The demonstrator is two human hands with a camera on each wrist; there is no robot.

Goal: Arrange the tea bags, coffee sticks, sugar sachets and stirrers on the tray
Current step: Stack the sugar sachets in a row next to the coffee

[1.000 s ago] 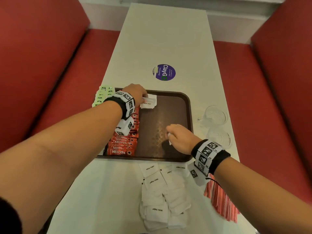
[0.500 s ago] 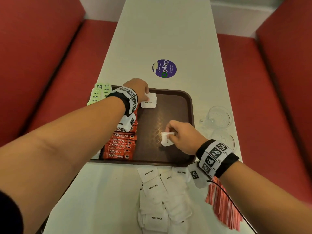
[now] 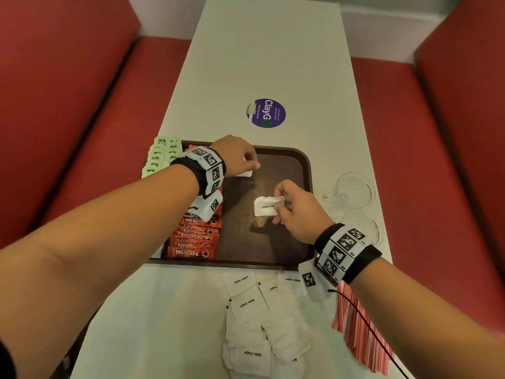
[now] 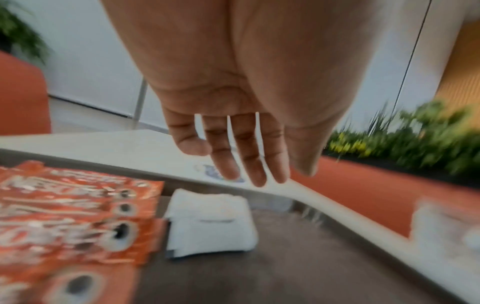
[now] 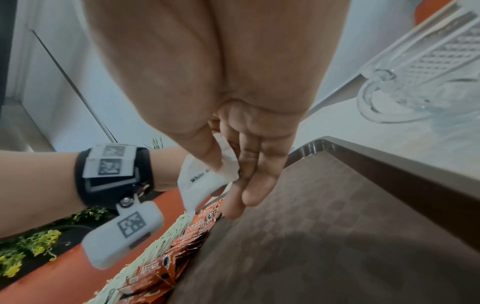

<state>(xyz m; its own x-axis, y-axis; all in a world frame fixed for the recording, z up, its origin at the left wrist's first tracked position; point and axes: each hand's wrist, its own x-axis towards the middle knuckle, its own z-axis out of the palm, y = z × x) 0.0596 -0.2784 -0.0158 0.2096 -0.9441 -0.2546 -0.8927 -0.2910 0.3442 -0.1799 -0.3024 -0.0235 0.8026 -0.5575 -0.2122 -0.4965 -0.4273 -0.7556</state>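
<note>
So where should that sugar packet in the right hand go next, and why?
Probably toward the far end of the tray, down beside the sugar sachet already lying next to the coffee sticks. The right hand pinches a white sugar packet above bare tray, and the left hand hovers open over that sachet.

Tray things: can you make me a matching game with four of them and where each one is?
Things:
1. coffee sticks
2. sugar sachet
3. stirrers
4. glass cups

Places:
A. pinched in the right hand above the tray
B. on the table, right of the tray
C. in a row along the tray's left side
D. on the table, near the right wrist

Pairs: 1-C, 2-A, 3-D, 4-B
</note>
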